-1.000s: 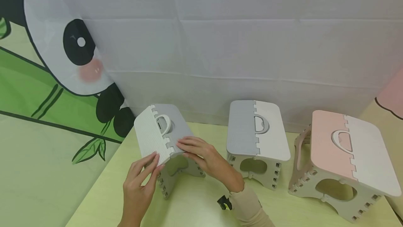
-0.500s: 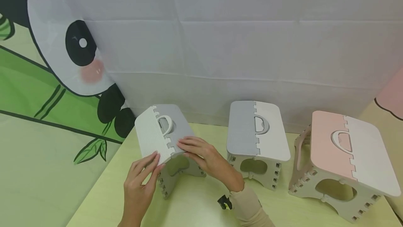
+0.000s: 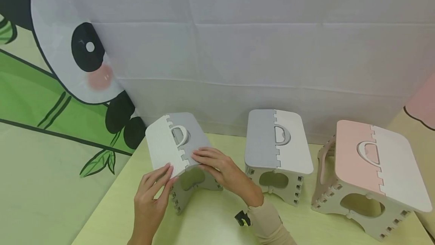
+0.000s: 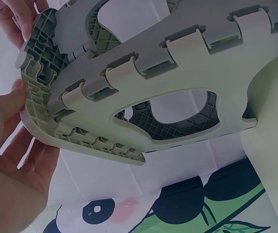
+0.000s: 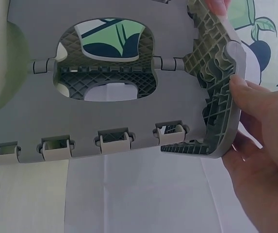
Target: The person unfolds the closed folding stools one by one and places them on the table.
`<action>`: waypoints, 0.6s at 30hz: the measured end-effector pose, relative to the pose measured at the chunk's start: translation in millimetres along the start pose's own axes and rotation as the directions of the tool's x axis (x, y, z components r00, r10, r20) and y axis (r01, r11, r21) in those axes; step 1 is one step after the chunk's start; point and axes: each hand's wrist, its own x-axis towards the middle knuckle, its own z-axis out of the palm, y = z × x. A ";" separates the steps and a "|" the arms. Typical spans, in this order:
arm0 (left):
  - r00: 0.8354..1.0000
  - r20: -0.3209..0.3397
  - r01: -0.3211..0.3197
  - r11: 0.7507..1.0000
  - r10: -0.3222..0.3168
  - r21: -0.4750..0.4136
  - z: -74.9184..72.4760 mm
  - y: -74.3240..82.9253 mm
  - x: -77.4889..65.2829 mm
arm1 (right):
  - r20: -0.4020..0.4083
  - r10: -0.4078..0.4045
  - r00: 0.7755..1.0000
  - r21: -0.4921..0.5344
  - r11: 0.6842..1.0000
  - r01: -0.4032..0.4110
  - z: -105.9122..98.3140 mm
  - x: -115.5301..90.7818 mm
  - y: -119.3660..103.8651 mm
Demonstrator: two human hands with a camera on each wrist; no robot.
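Note:
A folding stool [image 3: 163, 147] with a white half and a grey half stands at the left of the table, its top peaked along the toothed seam. My left hand [image 3: 153, 196] holds the near edge of the white half, fingers on top and thumb [image 4: 13, 97] at the rim. My right hand [image 3: 219, 167] holds the near edge of the grey half the same way, thumb [image 5: 245, 92] against the rim. Both wrist views show the ribbed underside and the hinged end panel [image 5: 105, 114] with its oval opening. A white carry handle [image 3: 183, 135] stands raised at the seam.
A second grey-and-white folding stool [image 3: 261, 135] stands unfolded with a flat top in the middle. A larger pink-and-white stool [image 3: 357, 158] is at the right. A small black object [image 3: 242, 218] lies on the table [image 3: 204, 222] by the right sleeve. Behind hangs a printed cloth [image 3: 238, 56].

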 end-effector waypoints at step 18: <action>0.999 0.033 -0.009 1.000 0.009 0.005 1.7 -3.9 -2.2 | 0.031 -0.010 0.999 -0.040 0.999 0.011 0.1 -1.2 2.1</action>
